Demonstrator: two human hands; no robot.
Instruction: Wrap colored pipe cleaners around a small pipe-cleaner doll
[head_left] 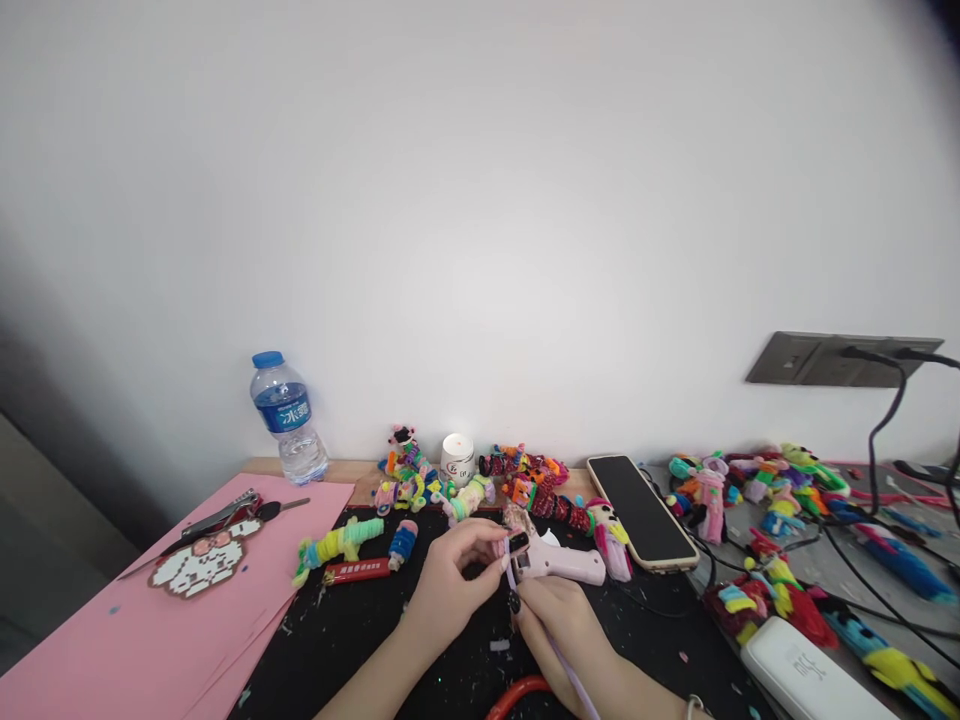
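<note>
A lilac pipe cleaner is being pinched between both hands low at the middle of the counter: the left hand is closed on its upper end, the right hand is closed round the strand just below. A pale pink glue gun is laid on the black mat, touching the fingertips. Pink paper sheets are spread to the left, with a pixel-bead figure on top and a water bottle stood behind against the plain white wall. A phone is laid face up to the right; bright twisted figures are heaped beyond it, under a wall socket with cables plugged in.
</note>
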